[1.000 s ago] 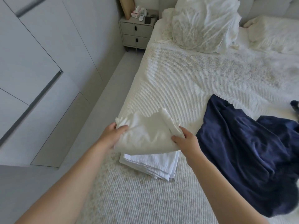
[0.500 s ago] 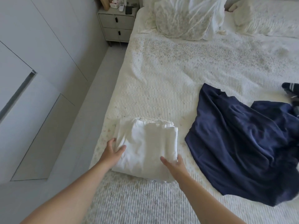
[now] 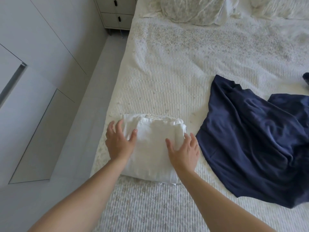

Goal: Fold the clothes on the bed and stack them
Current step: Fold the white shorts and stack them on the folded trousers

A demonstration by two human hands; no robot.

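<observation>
**Both hands flat on the folded white stack at the bed's left edge**

The bed [image 3: 192,67] fills most of the view, its ribbed cream cover running from the near edge to the pillows [image 3: 192,10] at the far end. A wide stretch of bare cover lies open between the pillows and the clothes, and another strip runs along the near edge. The bed's left edge drops to a narrow strip of grey floor [image 3: 80,118], bounded on its left by pale cabinet panels [image 3: 33,47]; a two-drawer nightstand [image 3: 117,14] stands at the far end of that strip, against the bed.

A navy garment [image 3: 254,139] lies unfolded and rumpled on the right, its left hem just beside the white stack, its right side cut off by the frame.

The folded white stack [image 3: 153,148] sits close to the bed's left edge, its layered edges showing at the far and near-right sides.

The left hand [image 3: 119,143] rests on the stack's left side, fingers spread and nearly straight, gripping nothing. The right hand [image 3: 185,151] presses on the right side, fingers likewise extended and splayed, its outer edge close to the navy hem
</observation>
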